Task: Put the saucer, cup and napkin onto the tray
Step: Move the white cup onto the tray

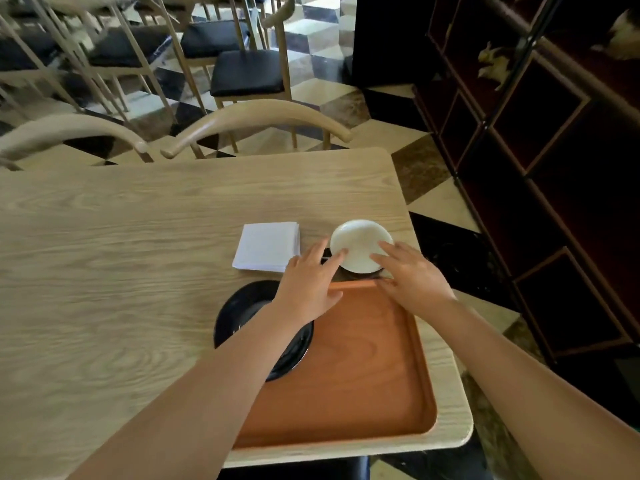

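A round cup (360,241), white inside with a dark outside, stands on the table just beyond the far rim of the orange wooden tray (367,375). My left hand (308,285) touches the cup's left rim with its fingertips. My right hand (412,275) presses on its right rim, so the cup sits between both hands. A black saucer (239,317) lies at the tray's left side, partly hidden under my left forearm. A stack of white napkins (266,245) rests on the table left of the cup.
The light wooden table (121,271) ends close to the right of the tray. Two curved chair backs (256,116) stand at its far edge. A dark shelf unit (536,168) lines the right side.
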